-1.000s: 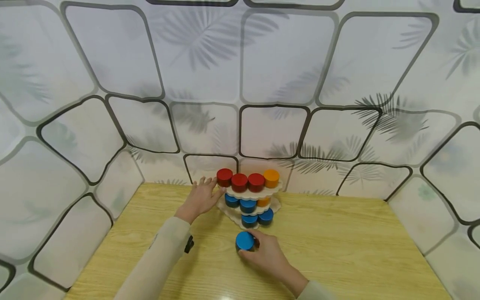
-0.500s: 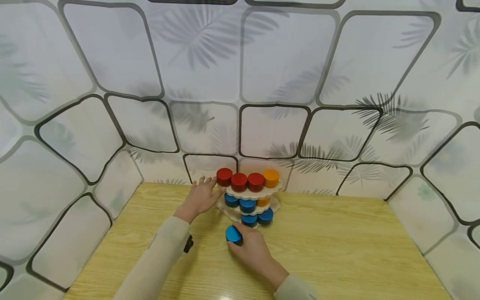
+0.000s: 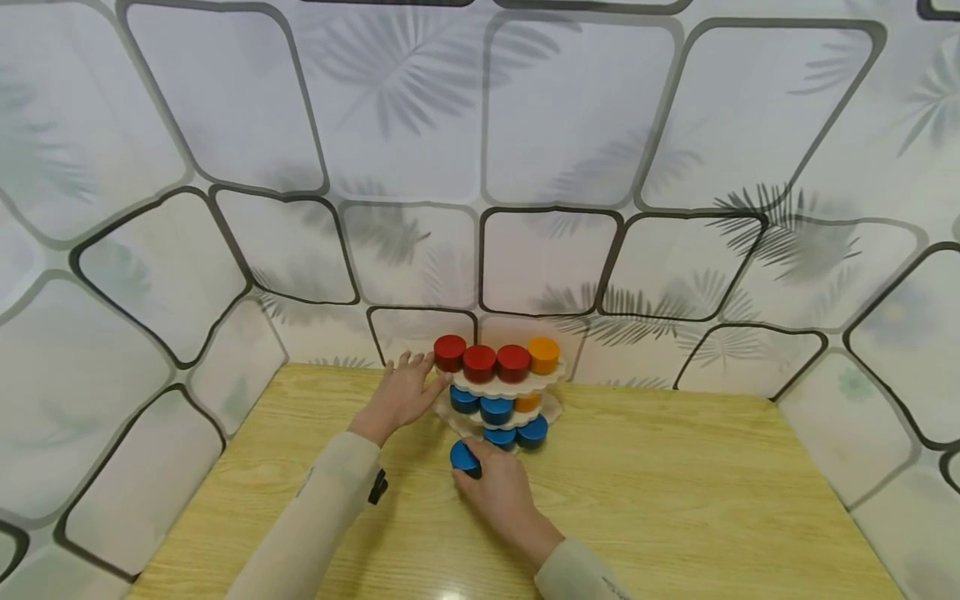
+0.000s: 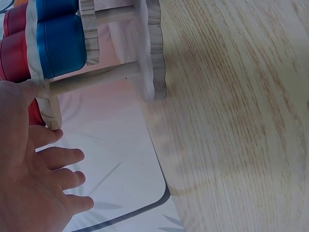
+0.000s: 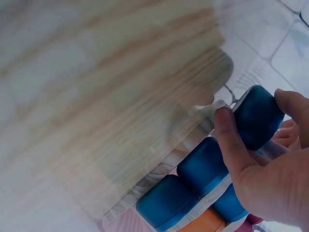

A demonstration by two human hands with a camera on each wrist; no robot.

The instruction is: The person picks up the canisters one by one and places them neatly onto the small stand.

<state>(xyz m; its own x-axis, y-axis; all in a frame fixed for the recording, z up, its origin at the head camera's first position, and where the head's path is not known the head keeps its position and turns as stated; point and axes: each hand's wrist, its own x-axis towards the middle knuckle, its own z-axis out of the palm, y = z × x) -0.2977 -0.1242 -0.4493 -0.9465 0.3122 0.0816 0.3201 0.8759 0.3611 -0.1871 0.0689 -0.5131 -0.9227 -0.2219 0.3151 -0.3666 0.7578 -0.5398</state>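
Note:
My right hand [image 3: 502,493] pinches a round blue tin [image 3: 462,456] between thumb and fingers at the front left of a tiered wooden stand [image 3: 552,408] with scalloped edges. In the right wrist view, this blue tin [image 5: 258,117] is beside other blue tins [image 5: 166,203] on the lowest tier; whether it rests on the wood cannot be told. My left hand [image 3: 405,396], fingers spread, touches the left edge of the top tier. Red tins [image 3: 478,363] and an orange tin [image 3: 543,355] stand on that tier. Blue tins [image 3: 496,409] and a partly hidden orange one sit on the middle tier.
A light wood-grain table [image 3: 675,483] lies under everything. Behind the stand rises a wall covering [image 3: 547,262] with stone-like outlines and leaf prints, and it continues along both sides. A small black item [image 3: 378,487] shows at the left sleeve.
My right hand has carried the blue tin left and forward, from in front of the stand to its front left edge. The left hand has stayed at the top tier.

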